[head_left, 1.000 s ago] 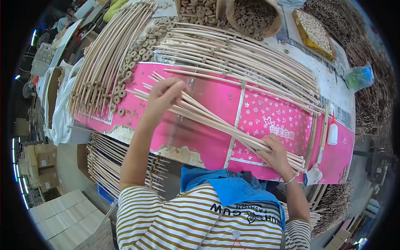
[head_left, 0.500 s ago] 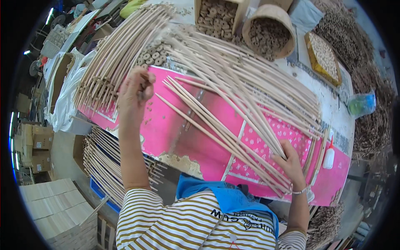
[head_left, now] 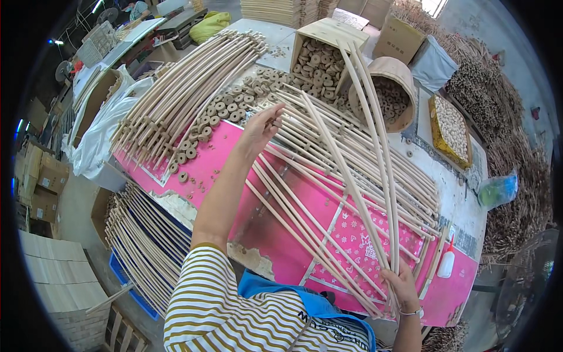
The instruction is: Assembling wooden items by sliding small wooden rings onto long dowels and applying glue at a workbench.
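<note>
My right hand [head_left: 403, 287] is closed round the near ends of a few long pale wooden rods [head_left: 375, 135]. Their far ends fan out, and two rise in front of the wooden box and the round tub. My left hand [head_left: 263, 126] has its fingers curled, close to the far left ends of a pile of rods [head_left: 352, 152]; what lies within the fingers, if anything, is too small to make out. Several loose rods [head_left: 305, 232] lie slanting on the pink table cover [head_left: 234, 202] between my arms. Brown wooden rings [head_left: 226, 108] are heaped just beyond my left hand.
Rods with rings on their near ends [head_left: 187, 94] are stacked at the left. Behind stand a wooden box [head_left: 337, 29] and a round tub [head_left: 396, 67], both with rings inside. A tray of pale pieces [head_left: 450, 132], a plastic cup [head_left: 497, 192] and a glue bottle [head_left: 447, 263] are at the right.
My left hand has moved from beside the ring-ended rods rightward to the pile's ends. The rods in my right hand have swung more upright and to the right. The view has tilted up.
</note>
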A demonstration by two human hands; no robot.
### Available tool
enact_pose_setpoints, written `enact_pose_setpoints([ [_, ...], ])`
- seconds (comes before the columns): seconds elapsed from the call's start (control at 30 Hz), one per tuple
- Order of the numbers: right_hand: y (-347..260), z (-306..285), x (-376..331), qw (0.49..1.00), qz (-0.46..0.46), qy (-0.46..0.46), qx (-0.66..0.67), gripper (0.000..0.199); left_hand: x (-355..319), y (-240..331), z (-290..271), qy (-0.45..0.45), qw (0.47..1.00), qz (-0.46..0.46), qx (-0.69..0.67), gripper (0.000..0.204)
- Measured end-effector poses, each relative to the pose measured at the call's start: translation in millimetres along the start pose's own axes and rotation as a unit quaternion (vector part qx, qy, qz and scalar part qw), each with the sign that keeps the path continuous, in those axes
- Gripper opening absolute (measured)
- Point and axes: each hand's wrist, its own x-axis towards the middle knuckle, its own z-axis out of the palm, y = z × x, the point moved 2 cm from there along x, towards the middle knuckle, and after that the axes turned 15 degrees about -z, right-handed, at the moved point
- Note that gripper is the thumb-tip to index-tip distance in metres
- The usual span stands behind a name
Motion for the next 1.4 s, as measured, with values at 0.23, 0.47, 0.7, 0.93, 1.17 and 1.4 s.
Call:
enact_pose_setpoints([
  [0.23, 1, -2, -9, 0.998, 0.06, -0.014, 0.024, 0.031, 14, 7, 1, -0.036, 0.999, 0.021, 0.0, 0.021],
  [0.47, 5, 0, -8, 0.995, 0.078, -0.025, 0.049, 0.029, 15, 7, 1, -0.024, 0.999, -0.002, 0.049, 0.044],
  [0.7, 2, 2, -2, 0.995, 0.084, -0.017, 0.059, 0.024, 0, 16, 14, -0.016, 0.991, -0.042, 0.126, 0.05],
  [0.93, 7, -4, 3, 0.995, 0.078, -0.034, 0.046, 0.024, 3, 18, -3, -0.067, 0.986, -0.043, 0.148, 0.056],
  [1.17, -3, -3, 10, 0.997, 0.064, -0.046, 0.023, 0.022, -2, 10, 20, -0.049, 0.971, -0.075, 0.22, 0.047],
  [1.4, -38, 19, 67, 0.997, -0.039, -0.047, -0.055, 0.026, -13, -55, 93, -0.126, 0.973, -0.171, 0.088, 0.082],
])
